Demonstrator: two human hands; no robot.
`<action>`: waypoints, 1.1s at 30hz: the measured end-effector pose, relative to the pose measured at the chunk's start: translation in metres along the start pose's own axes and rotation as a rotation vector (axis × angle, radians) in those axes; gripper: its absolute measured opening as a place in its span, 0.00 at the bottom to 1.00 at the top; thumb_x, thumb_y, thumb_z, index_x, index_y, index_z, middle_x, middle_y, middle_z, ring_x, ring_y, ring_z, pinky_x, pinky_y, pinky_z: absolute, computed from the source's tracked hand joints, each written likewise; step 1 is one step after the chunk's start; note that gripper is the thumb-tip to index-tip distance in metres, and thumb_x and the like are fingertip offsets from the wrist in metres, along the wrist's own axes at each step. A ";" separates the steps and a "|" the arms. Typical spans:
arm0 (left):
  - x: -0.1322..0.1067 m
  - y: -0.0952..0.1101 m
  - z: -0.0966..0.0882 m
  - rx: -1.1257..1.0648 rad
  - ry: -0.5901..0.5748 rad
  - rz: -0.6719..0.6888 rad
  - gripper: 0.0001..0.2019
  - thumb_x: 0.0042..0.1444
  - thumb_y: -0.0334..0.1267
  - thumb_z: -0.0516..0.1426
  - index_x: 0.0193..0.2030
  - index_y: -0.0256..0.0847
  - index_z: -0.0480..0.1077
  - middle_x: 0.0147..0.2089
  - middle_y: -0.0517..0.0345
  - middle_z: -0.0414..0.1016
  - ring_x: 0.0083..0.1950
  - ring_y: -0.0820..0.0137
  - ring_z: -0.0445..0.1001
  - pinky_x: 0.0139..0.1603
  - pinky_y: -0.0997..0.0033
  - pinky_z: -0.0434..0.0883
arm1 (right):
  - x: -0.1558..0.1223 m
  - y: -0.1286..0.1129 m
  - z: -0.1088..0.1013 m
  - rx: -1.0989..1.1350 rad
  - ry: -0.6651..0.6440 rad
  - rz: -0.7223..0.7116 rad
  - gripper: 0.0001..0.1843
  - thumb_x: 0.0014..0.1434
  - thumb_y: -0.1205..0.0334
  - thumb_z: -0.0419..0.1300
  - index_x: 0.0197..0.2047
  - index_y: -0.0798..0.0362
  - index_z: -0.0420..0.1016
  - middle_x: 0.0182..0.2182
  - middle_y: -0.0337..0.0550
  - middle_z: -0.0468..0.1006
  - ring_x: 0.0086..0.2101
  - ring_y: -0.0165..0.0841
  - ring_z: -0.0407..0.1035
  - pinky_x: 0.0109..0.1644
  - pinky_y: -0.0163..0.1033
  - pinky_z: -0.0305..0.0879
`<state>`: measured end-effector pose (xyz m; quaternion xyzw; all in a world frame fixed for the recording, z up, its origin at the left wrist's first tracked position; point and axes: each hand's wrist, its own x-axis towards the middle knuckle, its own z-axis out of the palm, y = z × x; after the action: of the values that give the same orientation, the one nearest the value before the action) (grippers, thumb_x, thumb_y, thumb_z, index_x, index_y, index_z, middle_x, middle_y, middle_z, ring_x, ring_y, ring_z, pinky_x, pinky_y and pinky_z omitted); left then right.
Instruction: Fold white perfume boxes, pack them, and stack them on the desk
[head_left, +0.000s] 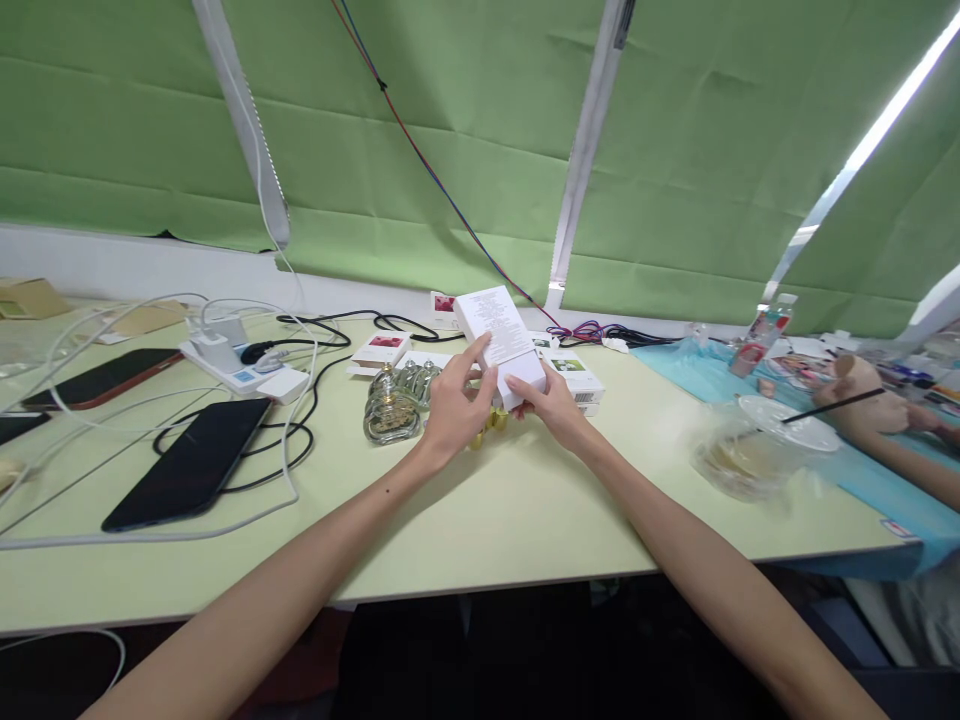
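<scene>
A white carton point(501, 338) with small printed text is held tilted above the pale green table point(480, 520), near its middle. My left hand point(455, 403) grips the carton's left side with thumb and fingers closed around it. My right hand point(550, 403) holds the carton's lower end from the right, fingers pressed to it. A small gold object point(491, 424) shows just under the carton between my hands. Glass perfume bottles with gold trim point(395, 404) stand to the left of my left hand.
Small white boxes with pink and green pictures point(382, 348) lie behind the bottles. Phones point(191, 462), a white power strip point(244, 370) and tangled cables fill the left side. At the right, another person's hand point(862, 400) holds a black stick over a clear plastic bowl point(757, 450).
</scene>
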<state>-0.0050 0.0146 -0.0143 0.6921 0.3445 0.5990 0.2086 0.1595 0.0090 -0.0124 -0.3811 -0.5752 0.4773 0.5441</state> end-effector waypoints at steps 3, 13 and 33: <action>0.000 0.000 0.000 0.006 0.001 -0.003 0.25 0.63 0.42 0.57 0.66 0.42 0.67 0.59 0.45 0.74 0.47 0.66 0.81 0.38 0.74 0.82 | 0.001 0.002 -0.001 -0.006 -0.005 -0.006 0.31 0.49 0.44 0.72 0.51 0.52 0.71 0.30 0.39 0.79 0.24 0.31 0.70 0.28 0.39 0.68; 0.000 0.000 -0.001 0.016 0.002 0.000 0.24 0.63 0.42 0.57 0.66 0.43 0.67 0.58 0.45 0.75 0.46 0.66 0.81 0.38 0.73 0.82 | 0.001 0.001 -0.001 -0.008 -0.006 0.008 0.31 0.49 0.43 0.72 0.50 0.51 0.70 0.28 0.39 0.79 0.23 0.31 0.70 0.27 0.39 0.68; 0.001 -0.002 -0.001 0.016 0.000 0.001 0.24 0.63 0.43 0.57 0.66 0.44 0.68 0.55 0.47 0.76 0.45 0.66 0.81 0.38 0.73 0.82 | 0.002 0.003 -0.001 -0.005 -0.007 0.012 0.31 0.49 0.43 0.72 0.48 0.51 0.70 0.28 0.39 0.79 0.22 0.31 0.70 0.28 0.39 0.68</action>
<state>-0.0061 0.0163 -0.0152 0.6939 0.3488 0.5964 0.2029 0.1601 0.0116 -0.0144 -0.3842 -0.5760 0.4805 0.5382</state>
